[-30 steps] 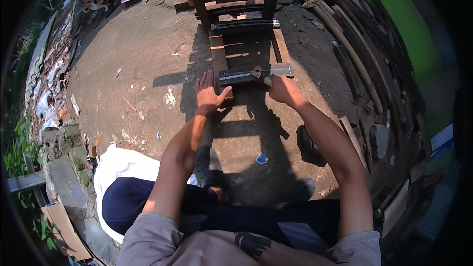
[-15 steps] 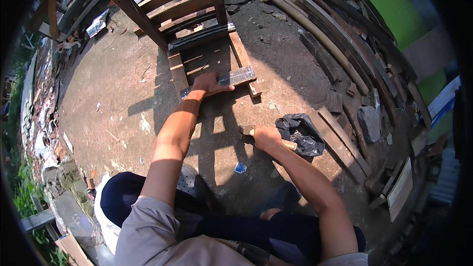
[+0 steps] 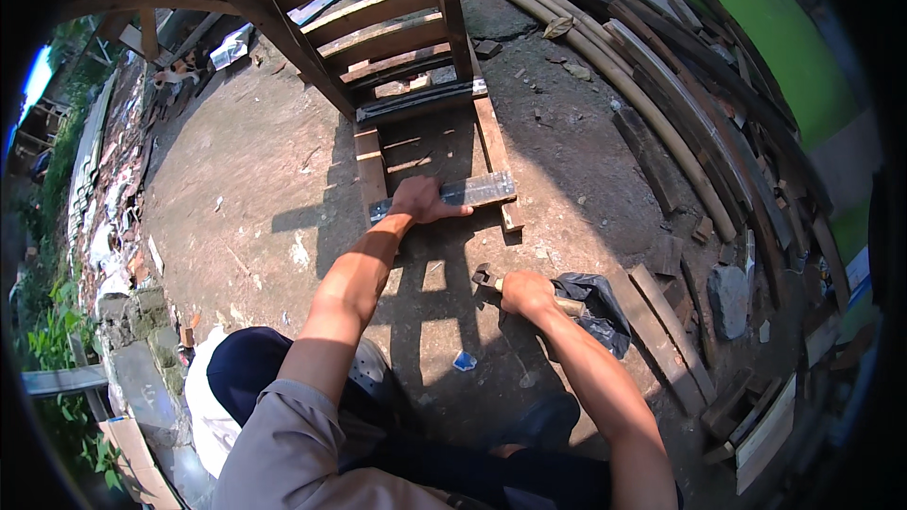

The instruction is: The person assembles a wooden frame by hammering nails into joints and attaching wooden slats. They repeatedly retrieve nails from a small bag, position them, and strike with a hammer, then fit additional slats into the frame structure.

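Note:
My left hand (image 3: 420, 200) is closed over a flat grey-brown board (image 3: 484, 189), its thumb along the near edge. The board lies across two wooden rails at the end of a slatted wooden frame (image 3: 378, 11). My right hand (image 3: 529, 296) grips a hammer by its pale wooden handle (image 3: 571, 305). The dark hammer head (image 3: 486, 278) points left, apart from the board and nearer to me. Just behind my right hand, partly covered by it, sits a black plastic bag (image 3: 605, 307); its contents are not clear.
Two loose planks (image 3: 661, 335) lie on the ground right of the bag. Long bamboo poles (image 3: 652, 123) and stacked timber run along the right by a green wall (image 3: 765, 38). A small blue-and-white packet (image 3: 464, 361) lies near my feet. Rubble (image 3: 104, 227) lines the left; a cat (image 3: 178, 73) is beyond.
The view has tilted, so the scene sits lower and further right. The right hand and hammer have shifted slightly away from me, baring more of the hammer head. The left hand keeps its place on the board.

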A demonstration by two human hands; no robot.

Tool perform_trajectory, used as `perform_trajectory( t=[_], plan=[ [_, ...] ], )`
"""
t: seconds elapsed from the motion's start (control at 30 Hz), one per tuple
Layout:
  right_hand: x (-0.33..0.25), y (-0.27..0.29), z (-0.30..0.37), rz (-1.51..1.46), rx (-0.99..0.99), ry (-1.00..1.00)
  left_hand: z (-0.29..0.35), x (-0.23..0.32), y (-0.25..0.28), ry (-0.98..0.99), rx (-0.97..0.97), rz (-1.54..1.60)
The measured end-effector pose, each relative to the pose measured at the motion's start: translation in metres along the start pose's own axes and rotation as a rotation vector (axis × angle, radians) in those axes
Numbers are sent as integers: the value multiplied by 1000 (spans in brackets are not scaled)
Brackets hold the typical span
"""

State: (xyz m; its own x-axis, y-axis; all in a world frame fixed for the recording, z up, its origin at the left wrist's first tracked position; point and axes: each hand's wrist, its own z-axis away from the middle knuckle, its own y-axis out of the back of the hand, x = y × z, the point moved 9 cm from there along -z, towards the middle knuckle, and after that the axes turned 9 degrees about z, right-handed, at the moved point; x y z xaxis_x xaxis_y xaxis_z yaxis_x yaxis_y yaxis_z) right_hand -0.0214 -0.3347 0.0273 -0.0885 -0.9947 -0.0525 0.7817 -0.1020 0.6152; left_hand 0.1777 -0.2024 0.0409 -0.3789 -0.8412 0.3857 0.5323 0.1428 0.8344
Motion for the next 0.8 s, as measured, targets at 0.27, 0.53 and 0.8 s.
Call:
perform_trajectory(
  t=[0.27,0.53,0.8],
  plan=[
    [-6,-3,-8,11,30,3,-4,-3,-7,34,49,-59],
    [-1,-3,-6,-51,55,-28,-9,-7,-8,26,-3,-1],
    [3,-8,-8,-82,19,-65,-2,1,-6,30,60,-24]
  ],
)
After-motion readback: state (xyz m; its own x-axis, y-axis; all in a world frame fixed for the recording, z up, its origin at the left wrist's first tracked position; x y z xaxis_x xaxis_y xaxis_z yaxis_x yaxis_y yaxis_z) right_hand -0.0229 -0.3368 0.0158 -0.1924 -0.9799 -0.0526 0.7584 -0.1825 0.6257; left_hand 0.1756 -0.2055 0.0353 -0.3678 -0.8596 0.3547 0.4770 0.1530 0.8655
